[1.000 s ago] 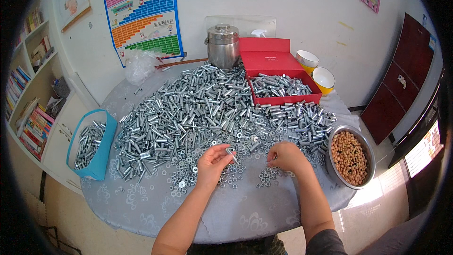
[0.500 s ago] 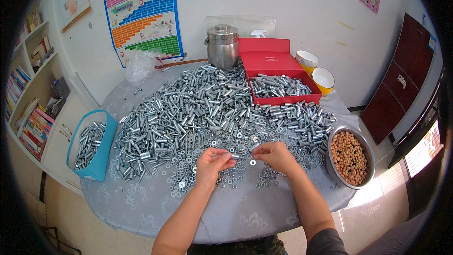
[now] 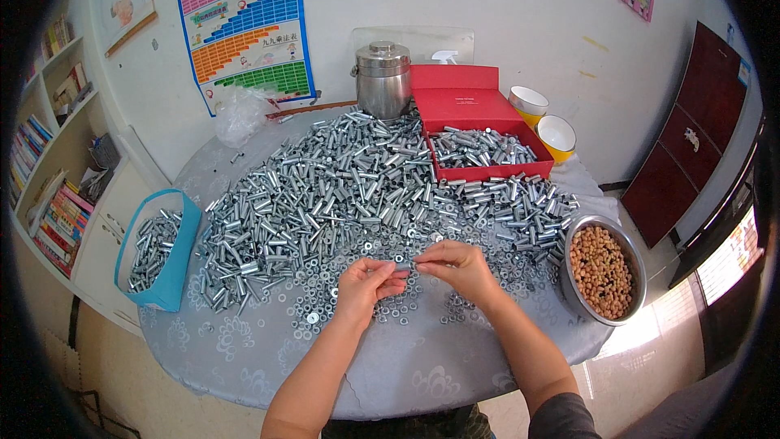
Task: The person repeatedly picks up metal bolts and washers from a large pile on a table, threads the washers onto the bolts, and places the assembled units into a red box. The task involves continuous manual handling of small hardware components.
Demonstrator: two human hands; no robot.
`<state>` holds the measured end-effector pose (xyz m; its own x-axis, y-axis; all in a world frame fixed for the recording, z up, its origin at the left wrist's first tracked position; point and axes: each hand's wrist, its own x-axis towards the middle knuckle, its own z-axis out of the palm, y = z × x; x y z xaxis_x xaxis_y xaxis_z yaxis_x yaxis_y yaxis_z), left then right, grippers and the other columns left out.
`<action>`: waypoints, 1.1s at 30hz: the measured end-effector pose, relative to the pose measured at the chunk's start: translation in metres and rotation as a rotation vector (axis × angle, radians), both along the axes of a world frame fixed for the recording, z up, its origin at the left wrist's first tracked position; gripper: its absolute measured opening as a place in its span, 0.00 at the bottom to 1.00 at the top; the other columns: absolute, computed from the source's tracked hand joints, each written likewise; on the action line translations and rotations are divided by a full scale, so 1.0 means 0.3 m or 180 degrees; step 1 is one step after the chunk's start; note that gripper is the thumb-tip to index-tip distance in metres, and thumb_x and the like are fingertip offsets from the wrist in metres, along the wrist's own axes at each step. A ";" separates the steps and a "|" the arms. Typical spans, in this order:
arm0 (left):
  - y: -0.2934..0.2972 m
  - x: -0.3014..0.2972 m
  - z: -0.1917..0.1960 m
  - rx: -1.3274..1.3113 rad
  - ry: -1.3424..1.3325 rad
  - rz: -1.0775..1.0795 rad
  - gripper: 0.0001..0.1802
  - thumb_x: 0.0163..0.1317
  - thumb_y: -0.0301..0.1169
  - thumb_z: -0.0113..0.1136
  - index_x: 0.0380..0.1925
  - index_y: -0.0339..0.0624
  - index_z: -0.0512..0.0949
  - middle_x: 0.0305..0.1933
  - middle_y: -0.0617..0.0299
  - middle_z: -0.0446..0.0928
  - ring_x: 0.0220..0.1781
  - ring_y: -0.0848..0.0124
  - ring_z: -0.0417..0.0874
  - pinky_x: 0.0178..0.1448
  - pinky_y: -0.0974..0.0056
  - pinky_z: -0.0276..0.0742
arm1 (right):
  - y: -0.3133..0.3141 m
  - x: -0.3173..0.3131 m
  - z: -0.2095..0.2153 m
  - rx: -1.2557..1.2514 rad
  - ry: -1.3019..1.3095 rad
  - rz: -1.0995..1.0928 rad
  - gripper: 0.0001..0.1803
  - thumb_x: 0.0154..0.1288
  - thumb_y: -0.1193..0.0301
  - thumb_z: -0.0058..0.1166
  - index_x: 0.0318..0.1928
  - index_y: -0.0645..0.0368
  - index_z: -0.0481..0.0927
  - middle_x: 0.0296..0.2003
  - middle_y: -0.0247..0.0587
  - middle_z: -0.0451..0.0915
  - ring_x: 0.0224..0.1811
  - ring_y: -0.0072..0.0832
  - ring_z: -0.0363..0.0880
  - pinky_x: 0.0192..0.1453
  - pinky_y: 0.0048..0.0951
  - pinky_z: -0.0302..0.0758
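Over the front of the pile, my left hand [image 3: 363,286] is closed, pinching a short silvery metal sleeve [image 3: 404,266] between thumb and fingers. The sleeve points to the right. At its right end are the pinched fingertips of my right hand [image 3: 459,267]; whatever small piece they hold is too small and covered to make out. Below and around both hands lie loose washers and nuts [image 3: 398,309]. Just beyond them spreads a large heap of metal sleeves and bolts [image 3: 325,187].
A blue box [image 3: 188,228] of metal parts stands left. Behind the heap are a steel canister [image 3: 383,85], a red box [image 3: 496,172] with more parts, and yellow bowls [image 3: 561,145]. A steel bowl [image 3: 638,276] of small brownish pieces sits at the table's [image 3: 268,366] right edge.
My right hand has moved left, and its fingertips now meet the end of the sleeve. My left hand has stayed nearly in place, still holding the sleeve.
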<state>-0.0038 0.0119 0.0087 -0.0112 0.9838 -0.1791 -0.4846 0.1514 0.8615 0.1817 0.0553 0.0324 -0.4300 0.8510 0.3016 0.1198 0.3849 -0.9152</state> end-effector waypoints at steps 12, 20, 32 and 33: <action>-0.007 0.000 0.009 -0.0143 0.0263 -0.0181 0.08 0.57 0.27 0.57 0.33 0.32 0.74 0.33 0.48 0.79 0.29 0.67 0.81 0.34 0.67 0.81 | -0.020 -0.018 0.014 0.0189 0.0097 -0.0264 0.09 0.54 0.75 0.57 0.38 0.62 0.80 0.32 0.41 0.79 0.31 0.26 0.77 0.36 0.23 0.74; 0.005 -0.014 0.008 0.0072 -0.0097 0.0344 0.06 0.57 0.26 0.58 0.31 0.34 0.74 0.32 0.51 0.79 0.28 0.72 0.80 0.33 0.70 0.81 | 0.030 0.006 -0.077 0.1402 -0.1190 -0.0112 0.10 0.51 0.74 0.58 0.36 0.59 0.81 0.33 0.39 0.78 0.36 0.34 0.77 0.41 0.30 0.73; 0.004 -0.012 -0.006 0.0070 -0.0065 0.0272 0.06 0.56 0.26 0.58 0.31 0.34 0.74 0.32 0.51 0.79 0.28 0.72 0.80 0.33 0.69 0.81 | 0.026 0.015 -0.058 0.1824 -0.1836 0.0048 0.06 0.46 0.73 0.58 0.28 0.60 0.79 0.29 0.41 0.78 0.33 0.37 0.76 0.39 0.34 0.72; 0.004 -0.012 -0.007 0.0067 -0.0050 0.0275 0.06 0.56 0.26 0.58 0.31 0.34 0.74 0.32 0.51 0.79 0.28 0.72 0.80 0.33 0.69 0.81 | 0.025 0.016 -0.058 0.1632 -0.1694 -0.0108 0.06 0.47 0.73 0.58 0.28 0.60 0.79 0.28 0.40 0.78 0.32 0.36 0.76 0.38 0.33 0.72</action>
